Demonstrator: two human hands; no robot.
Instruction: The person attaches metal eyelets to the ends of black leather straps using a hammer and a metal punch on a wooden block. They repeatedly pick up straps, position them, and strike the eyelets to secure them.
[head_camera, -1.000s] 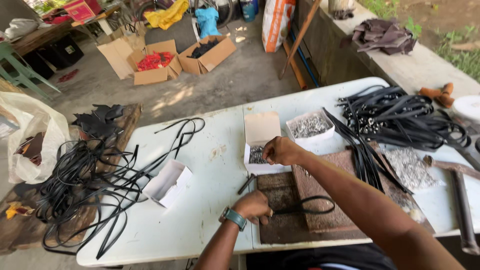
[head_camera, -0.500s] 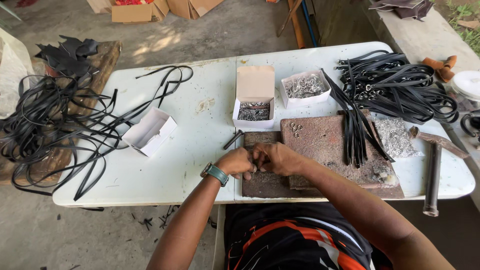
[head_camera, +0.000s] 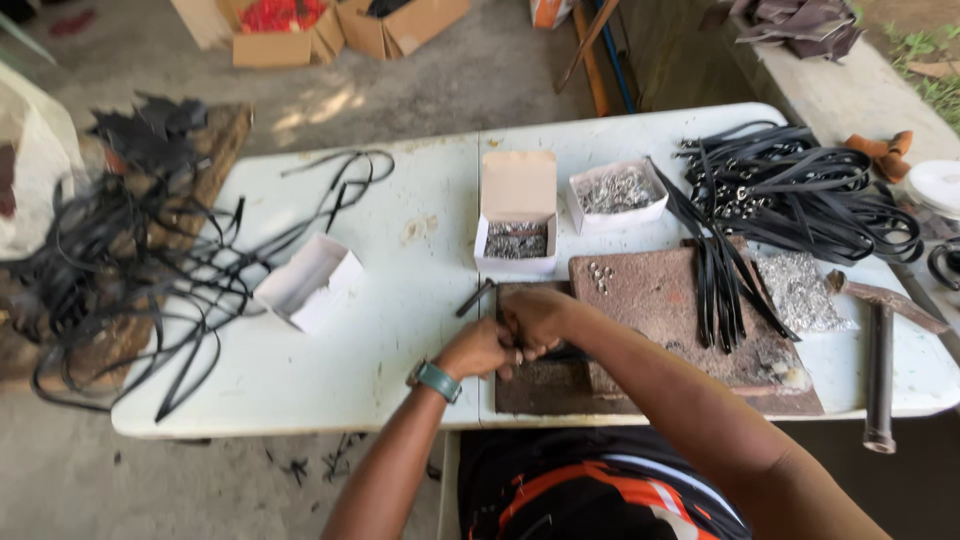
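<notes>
My left hand (head_camera: 478, 348), with a teal watch at the wrist, and my right hand (head_camera: 535, 315) meet fingertip to fingertip over a dark work plate (head_camera: 540, 390) at the table's near edge. Both are closed on the end of a black strap (head_camera: 572, 353), which runs off under my right forearm. What the fingertips pinch is hidden. A thin black rod tool (head_camera: 475, 297) lies just beyond my left hand. An open white box of small metal pieces (head_camera: 516, 240) stands behind the hands.
On the white folding table (head_camera: 400, 250) are a second box of rivets (head_camera: 612, 190), an empty box (head_camera: 308, 282), a brown slab (head_camera: 680, 300) with loose rivets, a heap of black straps (head_camera: 800, 190), a bag of metal bits (head_camera: 800, 290) and a hammer (head_camera: 880, 370). More straps (head_camera: 150, 270) hang off the left end.
My right hand left the box of metal pieces and came back to meet my left hand over the dark plate. The view tilted down toward the table.
</notes>
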